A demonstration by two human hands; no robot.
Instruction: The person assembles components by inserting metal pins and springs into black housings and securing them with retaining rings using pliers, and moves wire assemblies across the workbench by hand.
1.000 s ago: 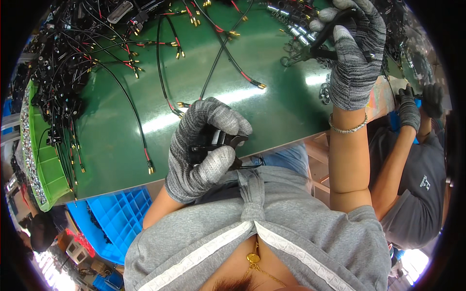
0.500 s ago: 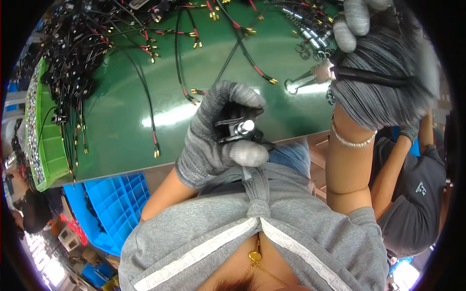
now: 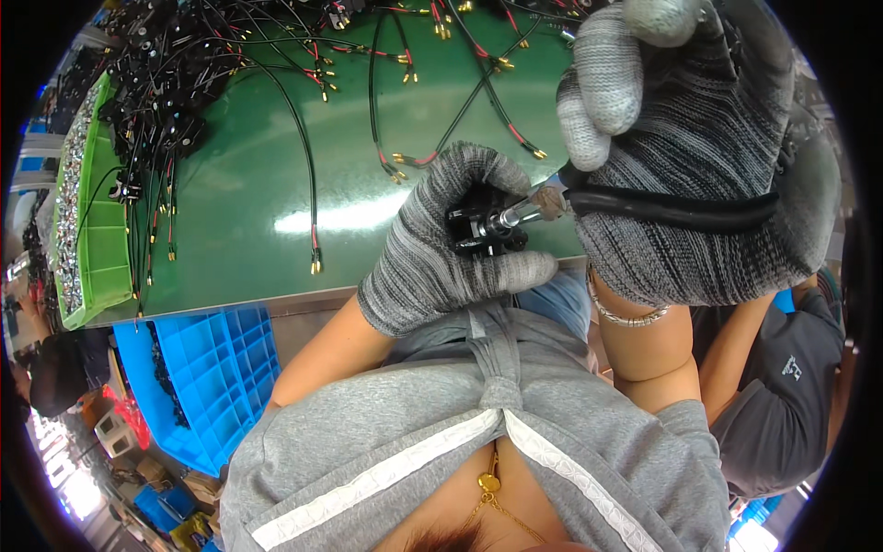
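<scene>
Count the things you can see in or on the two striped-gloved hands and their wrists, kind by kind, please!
Striped gloves: 2, one on the left hand, one on the right hand
Black-handled tool: 1
Black-and-silver part: 1
Silver bracelet: 1
Total: 5

On the green tabletop (image 3: pixel 241 175) lie black cables (image 3: pixel 372 92) and heaped black parts (image 3: pixel 161 101).

1 white emblem (image 3: pixel 792 367) on a co-worker's dark shirt (image 3: pixel 771 419), no readable text
</scene>
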